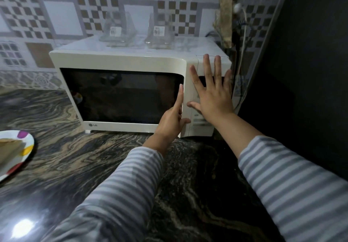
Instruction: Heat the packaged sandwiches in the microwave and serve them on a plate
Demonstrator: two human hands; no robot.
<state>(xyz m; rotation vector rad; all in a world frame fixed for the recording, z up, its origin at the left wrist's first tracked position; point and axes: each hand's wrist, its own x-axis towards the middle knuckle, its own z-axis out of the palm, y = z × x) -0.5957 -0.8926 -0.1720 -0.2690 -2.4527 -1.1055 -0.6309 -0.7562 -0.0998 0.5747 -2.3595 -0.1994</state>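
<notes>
Sandwiches (11, 147) lay on the plate (28, 138) far left, well apart from the shut microwave (120, 61). Your left hand (172, 117) curled at the door's edge; your right hand (211, 91) lay flat and spread on its panel, gripping nothing. Pulling hard could have slid the oven forward and toppled the empty packs (118, 29) on top.

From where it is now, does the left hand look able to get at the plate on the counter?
Probably yes. The left hand is at the right edge of the microwave door and holds nothing. The plate sits at the far left, and only bare counter lies between them.
</notes>
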